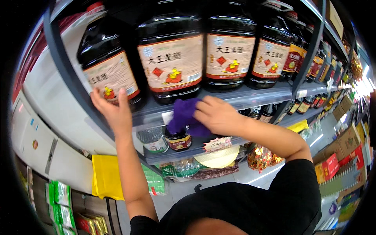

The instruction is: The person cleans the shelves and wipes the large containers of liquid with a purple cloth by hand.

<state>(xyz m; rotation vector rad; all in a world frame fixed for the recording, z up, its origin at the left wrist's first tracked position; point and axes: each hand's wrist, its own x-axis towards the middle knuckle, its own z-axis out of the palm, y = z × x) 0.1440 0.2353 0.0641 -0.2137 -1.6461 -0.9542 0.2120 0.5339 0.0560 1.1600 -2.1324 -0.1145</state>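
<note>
My left hand (115,113) touches the lower front of the leftmost large dark bottle (110,75), its thumb and fingers spread across the label near the left edge. Whether it grips the bottle cannot be told. A bunched purple cloth (184,116) is held in my right hand (218,116), over the clear strip on the shelf's front edge (264,98). Just behind the cloth stands another dark bottle (171,63) with the same kind of beige and red label. Two more like it, a third bottle (230,55) and a fourth bottle (270,58), follow to the right.
Below the cloth, a lower shelf (155,158) carries a clear bottle (152,141) and a small dark bottle (178,141). A dark metal upright (63,61) borders the left side. Yellow bags (107,176) hang at lower left. Cardboard boxes (346,142) stand across the aisle.
</note>
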